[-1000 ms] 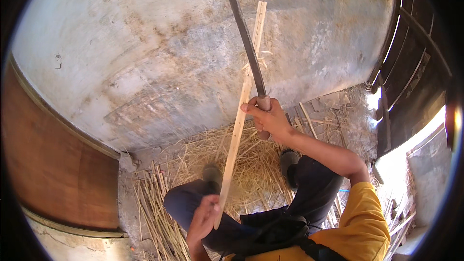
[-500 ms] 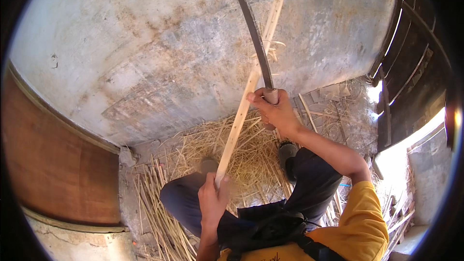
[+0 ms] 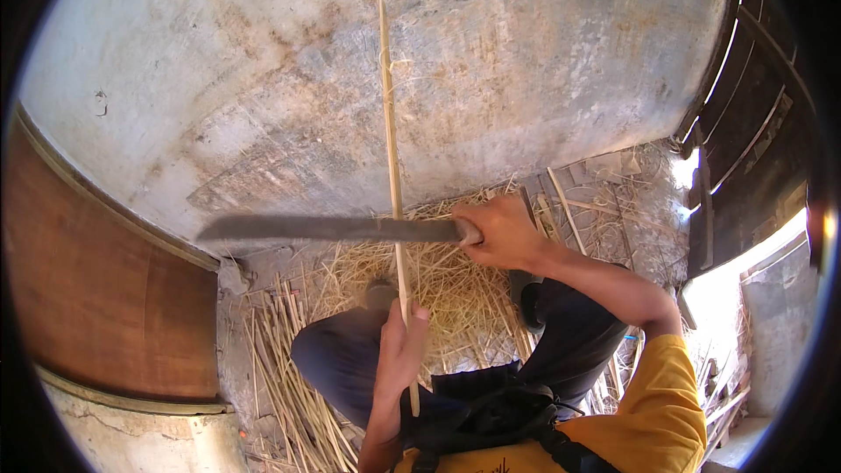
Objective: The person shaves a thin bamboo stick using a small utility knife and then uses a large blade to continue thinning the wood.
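Observation:
My left hand (image 3: 403, 342) is closed round the lower part of a long pale bamboo strip (image 3: 391, 136), which stands nearly upright in the view with its narrow edge showing. A thin curl of shaving hangs off the strip near its top. My right hand (image 3: 504, 232) grips the handle of a machete (image 3: 333, 229), whose long dark blade points left and crosses the strip above my left hand. Whether the blade touches the strip, I cannot tell. The blade's far end is blurred by motion.
Pale shavings (image 3: 455, 298) cover the floor between my feet. A bundle of thin strips (image 3: 293, 377) lies to my left, beside a brown wooden panel (image 3: 105, 289). A stained wall (image 3: 289, 105) rises ahead. Dark boards (image 3: 749, 140) stand at the right.
The machete has swung down from pointing up to lying across the strip. My left hand has turned the strip edge-on and more upright, and now holds it farther from its lower end.

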Tool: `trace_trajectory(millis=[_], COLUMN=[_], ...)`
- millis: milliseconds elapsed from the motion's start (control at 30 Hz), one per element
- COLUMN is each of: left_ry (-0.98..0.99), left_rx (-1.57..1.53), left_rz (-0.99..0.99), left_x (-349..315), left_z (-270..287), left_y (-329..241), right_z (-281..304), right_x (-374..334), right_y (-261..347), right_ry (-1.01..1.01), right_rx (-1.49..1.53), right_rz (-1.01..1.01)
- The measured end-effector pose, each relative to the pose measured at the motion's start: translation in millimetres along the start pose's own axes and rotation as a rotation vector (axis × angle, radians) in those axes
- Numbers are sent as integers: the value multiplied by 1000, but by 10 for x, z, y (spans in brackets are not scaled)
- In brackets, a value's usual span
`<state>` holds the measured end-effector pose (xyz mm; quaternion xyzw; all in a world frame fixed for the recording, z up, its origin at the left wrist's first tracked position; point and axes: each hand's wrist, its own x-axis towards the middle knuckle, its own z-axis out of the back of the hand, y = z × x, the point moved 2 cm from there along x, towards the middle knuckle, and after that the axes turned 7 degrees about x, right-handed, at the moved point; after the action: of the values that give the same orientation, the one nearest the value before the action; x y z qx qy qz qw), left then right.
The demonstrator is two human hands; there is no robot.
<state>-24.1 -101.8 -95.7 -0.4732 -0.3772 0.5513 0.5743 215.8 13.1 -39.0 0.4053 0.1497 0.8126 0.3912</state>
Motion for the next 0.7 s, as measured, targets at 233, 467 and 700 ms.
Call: trace_trajectory(millis=[233,467,700], left_ry=[-20,-120,-165], left_rx=[41,275,292], left_rz=[13,-134,-113], left_x=[127,276,297], left_z=[-82,-147,-160], left_y=[-97,-271,-259], right_z=[-334,-482,-561], right_x=[27,73,158], right_y=[91,-8,-100], right_ry=[119,182,149], right_rx=[-71,-79,-44], right_rz=[92,6,36])
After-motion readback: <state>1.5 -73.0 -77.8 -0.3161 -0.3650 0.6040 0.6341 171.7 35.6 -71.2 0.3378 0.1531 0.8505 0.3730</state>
